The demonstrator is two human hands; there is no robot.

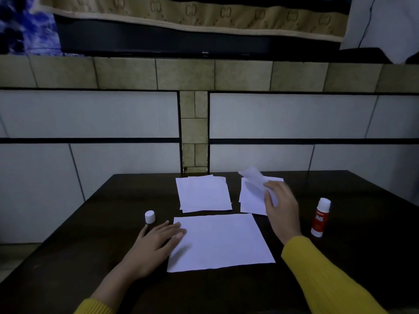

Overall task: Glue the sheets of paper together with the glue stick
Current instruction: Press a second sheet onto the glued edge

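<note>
While the near sheet lies flat at the table's near middle, the left hand presses its left edge with straight, loosely spread fingers, likely to stop it sliding. The right hand pinches a blurred, lifted sheet off the far right pile, probably to lay on top. The glue stick stands uncapped at right, its cap at left.

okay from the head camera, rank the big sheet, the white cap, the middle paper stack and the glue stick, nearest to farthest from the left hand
From the left hand:
1. Big sheet, under its fingertips.
2. White cap, just beyond the hand.
3. Middle paper stack, farther back.
4. Glue stick, far right.
</note>
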